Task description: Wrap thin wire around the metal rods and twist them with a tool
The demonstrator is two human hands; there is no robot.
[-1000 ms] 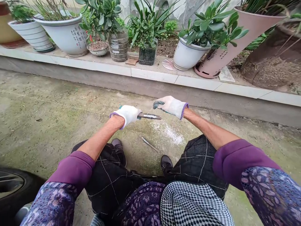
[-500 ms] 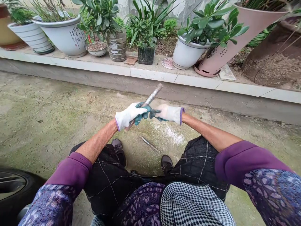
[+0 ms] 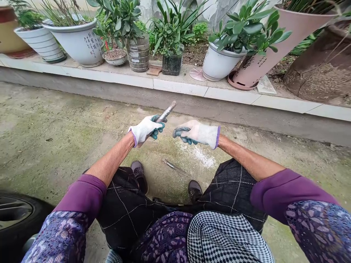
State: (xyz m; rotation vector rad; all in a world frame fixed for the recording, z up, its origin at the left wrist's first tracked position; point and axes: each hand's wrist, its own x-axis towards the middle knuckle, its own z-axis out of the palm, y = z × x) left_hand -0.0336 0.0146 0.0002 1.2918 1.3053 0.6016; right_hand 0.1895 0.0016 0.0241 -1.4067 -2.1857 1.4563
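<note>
Both hands wear white gloves with green palms. My left hand grips a short grey metal rod, which points up and to the right, away from me. A hand's width to its right, my right hand hangs with its fingers loosely curled and nothing visible in them. On the concrete below, between my two black shoes, lies a second thin metal rod. Beside it, under the right hand, is a patch of white powder.
A raised tiled ledge runs across the back, lined with potted plants, among them a large white pot and a tilted pink pot. A car tyre sits at the lower left. Mossy concrete ground spreads to the left.
The rod swung from level to pointing up and away. My hands met around it half a second ago; now the right hand has come off and moved right, the left keeping the rod.
</note>
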